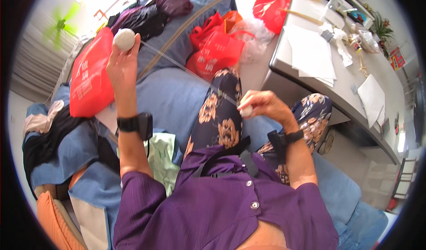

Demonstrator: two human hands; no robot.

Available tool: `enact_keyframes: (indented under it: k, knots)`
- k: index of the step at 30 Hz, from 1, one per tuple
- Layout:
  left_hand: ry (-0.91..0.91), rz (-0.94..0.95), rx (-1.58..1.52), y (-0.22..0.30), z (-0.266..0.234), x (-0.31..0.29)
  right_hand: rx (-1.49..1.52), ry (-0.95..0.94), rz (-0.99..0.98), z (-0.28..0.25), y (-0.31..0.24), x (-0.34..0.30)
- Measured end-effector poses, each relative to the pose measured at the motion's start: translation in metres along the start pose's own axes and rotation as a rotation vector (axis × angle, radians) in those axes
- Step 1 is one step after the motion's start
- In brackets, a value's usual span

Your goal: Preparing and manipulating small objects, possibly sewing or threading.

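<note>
Raised at the upper left, my left hand (122, 68) is closed round a white ball of yarn (124, 40), its fingertips on the ball's sides. A thin pale strand (186, 69) stretches from near the ball down to the right, over the flowered trousers (217, 110). My right hand (268, 106) is closed in a pinch in front of my right knee. Between its thumb and fingers sits a small, rounded white piece (246, 111), partly covered by the fingers; I cannot make out its kind. The strand runs to this pinch.
A red bag (95, 79) stands beside my left forearm. More red bags (215, 52) and dark clothes (151, 13) lie on the blue-covered sofa (164, 83). At right, a desk (284, 50) holds white papers (310, 50). A green fan (62, 24) is at far left.
</note>
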State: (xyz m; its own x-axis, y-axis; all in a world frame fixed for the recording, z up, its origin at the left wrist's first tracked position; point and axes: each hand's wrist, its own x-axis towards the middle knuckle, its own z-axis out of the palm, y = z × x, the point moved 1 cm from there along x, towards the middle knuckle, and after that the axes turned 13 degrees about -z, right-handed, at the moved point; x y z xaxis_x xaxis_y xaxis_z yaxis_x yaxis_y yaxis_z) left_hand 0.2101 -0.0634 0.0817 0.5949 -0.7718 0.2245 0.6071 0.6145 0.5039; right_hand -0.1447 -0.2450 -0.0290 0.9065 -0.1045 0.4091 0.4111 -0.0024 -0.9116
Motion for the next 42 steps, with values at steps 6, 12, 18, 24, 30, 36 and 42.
enact_keyframes:
  k: [6, 12, 18, 24, 30, 36, 42]
  knots:
    - [0.203, -0.074, 0.0, -0.039, -0.05, -0.018, 0.395, 0.358, -0.105, -0.009, -0.018, -0.009]
    - [0.273, -0.193, -0.086, -0.067, -0.063, -0.075, 0.617, 0.461, -0.441, -0.042, 0.003, -0.025]
    - [0.239, -0.343, -0.096, -0.082, -0.042, -0.128, 0.613, 0.68, -0.554, -0.061, 0.006, -0.024]
    - [0.074, -0.408, -0.052, -0.078, -0.012, -0.138, 0.752, 0.864, -0.354, -0.083, 0.022, -0.035]
    - [-0.042, -0.374, 0.098, -0.084, 0.012, -0.118, 0.529, 0.85, -0.28, -0.07, 0.028, -0.023]
    - [-0.101, -0.388, 0.272, -0.124, 0.031, -0.098, 0.419, 0.744, -0.093, -0.036, 0.035, -0.004]
    - [-0.047, -0.534, 0.347, -0.177, 0.032, -0.091, 0.378, 0.667, 0.079, -0.014, 0.04, 0.009]
